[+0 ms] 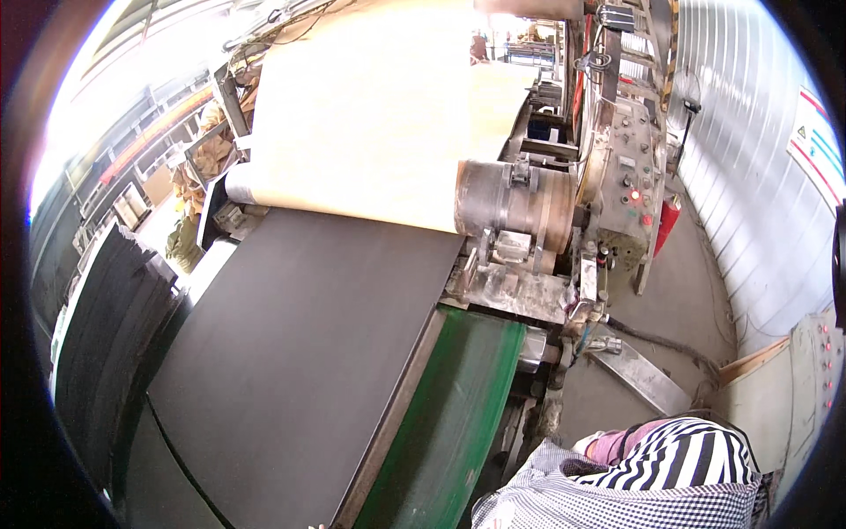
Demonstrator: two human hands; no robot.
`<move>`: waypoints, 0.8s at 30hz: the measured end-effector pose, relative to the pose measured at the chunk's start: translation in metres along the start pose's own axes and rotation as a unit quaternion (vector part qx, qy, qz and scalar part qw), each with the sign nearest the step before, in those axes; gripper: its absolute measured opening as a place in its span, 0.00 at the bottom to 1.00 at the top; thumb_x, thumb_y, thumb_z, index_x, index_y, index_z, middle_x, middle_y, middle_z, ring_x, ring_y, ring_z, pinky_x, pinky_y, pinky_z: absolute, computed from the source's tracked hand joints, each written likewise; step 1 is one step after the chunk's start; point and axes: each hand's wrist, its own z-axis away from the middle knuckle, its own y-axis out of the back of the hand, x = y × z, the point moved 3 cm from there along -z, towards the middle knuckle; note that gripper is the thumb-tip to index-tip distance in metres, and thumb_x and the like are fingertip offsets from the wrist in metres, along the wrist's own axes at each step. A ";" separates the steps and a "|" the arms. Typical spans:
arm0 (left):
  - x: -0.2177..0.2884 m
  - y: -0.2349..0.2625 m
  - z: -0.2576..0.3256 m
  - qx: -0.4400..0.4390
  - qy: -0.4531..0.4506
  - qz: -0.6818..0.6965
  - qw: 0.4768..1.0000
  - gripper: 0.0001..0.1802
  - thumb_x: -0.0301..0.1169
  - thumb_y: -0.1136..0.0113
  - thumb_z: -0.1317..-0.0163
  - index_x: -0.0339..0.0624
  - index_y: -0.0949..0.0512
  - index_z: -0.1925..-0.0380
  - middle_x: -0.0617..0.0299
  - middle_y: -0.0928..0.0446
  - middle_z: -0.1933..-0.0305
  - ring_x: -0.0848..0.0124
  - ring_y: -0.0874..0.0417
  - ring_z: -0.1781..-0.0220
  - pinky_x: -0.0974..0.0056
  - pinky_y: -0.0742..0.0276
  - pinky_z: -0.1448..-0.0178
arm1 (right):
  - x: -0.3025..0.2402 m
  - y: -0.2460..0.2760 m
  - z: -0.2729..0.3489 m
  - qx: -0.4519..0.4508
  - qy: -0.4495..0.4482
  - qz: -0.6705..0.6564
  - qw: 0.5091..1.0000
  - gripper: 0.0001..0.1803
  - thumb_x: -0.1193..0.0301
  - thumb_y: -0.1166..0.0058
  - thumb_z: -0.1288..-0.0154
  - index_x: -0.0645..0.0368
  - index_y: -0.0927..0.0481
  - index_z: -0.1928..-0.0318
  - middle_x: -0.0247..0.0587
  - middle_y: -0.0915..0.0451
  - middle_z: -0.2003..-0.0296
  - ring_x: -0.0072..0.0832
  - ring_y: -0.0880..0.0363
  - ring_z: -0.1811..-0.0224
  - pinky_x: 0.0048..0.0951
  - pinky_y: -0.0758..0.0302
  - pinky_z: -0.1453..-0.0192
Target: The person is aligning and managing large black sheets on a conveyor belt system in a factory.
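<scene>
A wide dark grey sheet (308, 344) comes out from below a roller and lies on the machine's green conveyor belt (441, 423). At the bottom edge only some fingertips (317, 526) show beside the sheet's near end, apparently my left hand; the rest is out of the picture. My right arm, in a black-and-white striped sleeve (683, 454), bends at the lower right. Past its pink cuff my right hand (585, 443) shows only as a small pale patch by the checked apron (546, 489), its fingers hidden.
A cream web (352, 115) hangs down to the roller ahead. A stack of black sheets (110, 353) stands at left. On the right are a metal drum (520, 203), a control panel (626, 167) with a lit red lamp, a red fire extinguisher (667, 225) and a grey cabinet (793, 388).
</scene>
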 end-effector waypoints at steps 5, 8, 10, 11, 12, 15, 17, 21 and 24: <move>0.090 0.061 -0.037 0.061 0.124 0.069 0.988 0.19 0.39 0.49 0.37 0.52 0.26 0.46 0.49 0.23 0.48 0.53 0.19 0.63 0.50 0.25 0.58 | 0.016 0.002 -0.007 -0.005 -0.004 0.040 0.999 0.25 0.52 0.57 0.35 0.48 0.20 0.44 0.43 0.20 0.45 0.43 0.22 0.42 0.49 0.29 0.40; 0.144 0.095 -0.049 0.215 0.078 0.083 0.970 0.20 0.50 0.49 0.36 0.50 0.21 0.57 0.50 0.21 0.63 0.53 0.22 0.68 0.49 0.31 0.63 | 0.024 0.034 -0.007 0.028 -0.050 0.126 0.990 0.24 0.54 0.54 0.38 0.51 0.18 0.48 0.49 0.20 0.47 0.45 0.22 0.43 0.46 0.27 0.41; 0.172 0.112 -0.056 0.235 0.085 0.115 0.961 0.21 0.52 0.50 0.34 0.50 0.21 0.56 0.47 0.21 0.64 0.49 0.20 0.66 0.46 0.28 0.61 | 0.023 0.072 0.004 0.018 -0.082 0.173 0.981 0.23 0.58 0.51 0.43 0.52 0.16 0.50 0.49 0.19 0.48 0.43 0.21 0.43 0.47 0.27 0.42; 0.177 0.122 -0.061 0.221 0.100 0.130 0.961 0.24 0.53 0.52 0.34 0.45 0.22 0.56 0.48 0.21 0.64 0.50 0.22 0.63 0.47 0.29 0.59 | 0.009 0.092 0.010 0.051 -0.042 0.227 0.972 0.24 0.55 0.50 0.45 0.54 0.15 0.53 0.50 0.18 0.50 0.44 0.20 0.45 0.46 0.27 0.42; 0.180 0.132 -0.062 0.239 0.125 0.203 0.941 0.27 0.54 0.53 0.33 0.40 0.23 0.56 0.49 0.22 0.63 0.50 0.23 0.61 0.48 0.31 0.57 | -0.005 0.116 0.022 0.069 -0.031 0.234 0.969 0.24 0.55 0.49 0.47 0.56 0.15 0.56 0.51 0.18 0.53 0.45 0.20 0.47 0.44 0.26 0.43; 0.183 0.157 -0.047 0.322 0.027 0.348 0.880 0.25 0.49 0.47 0.34 0.35 0.22 0.55 0.48 0.21 0.54 0.51 0.23 0.48 0.48 0.32 0.42 | -0.080 0.184 0.061 0.278 0.182 0.199 0.922 0.18 0.57 0.49 0.43 0.58 0.16 0.67 0.52 0.18 0.67 0.48 0.19 0.60 0.44 0.24 0.52; 0.171 0.160 -0.028 0.375 -0.004 0.428 0.822 0.19 0.44 0.42 0.37 0.37 0.19 0.62 0.51 0.19 0.58 0.54 0.21 0.51 0.52 0.28 0.46 | -0.146 0.215 0.085 0.419 0.377 0.076 0.823 0.10 0.67 0.46 0.41 0.57 0.19 0.60 0.47 0.18 0.64 0.45 0.20 0.60 0.39 0.23 0.54; 0.095 0.110 0.011 0.365 0.105 0.508 0.773 0.12 0.38 0.38 0.39 0.40 0.17 0.72 0.55 0.18 0.69 0.55 0.18 0.62 0.56 0.23 0.54 | -0.280 0.238 0.085 0.486 0.503 0.099 0.708 0.15 0.68 0.42 0.41 0.53 0.18 0.53 0.41 0.18 0.54 0.38 0.21 0.48 0.36 0.25 0.41; 0.001 0.050 0.033 0.323 0.255 0.375 0.831 0.15 0.41 0.42 0.37 0.40 0.17 0.70 0.51 0.18 0.66 0.54 0.18 0.60 0.53 0.24 0.53 | -0.376 0.239 0.072 0.451 0.477 0.134 0.743 0.21 0.62 0.46 0.39 0.51 0.23 0.44 0.43 0.25 0.42 0.37 0.26 0.40 0.39 0.28 0.37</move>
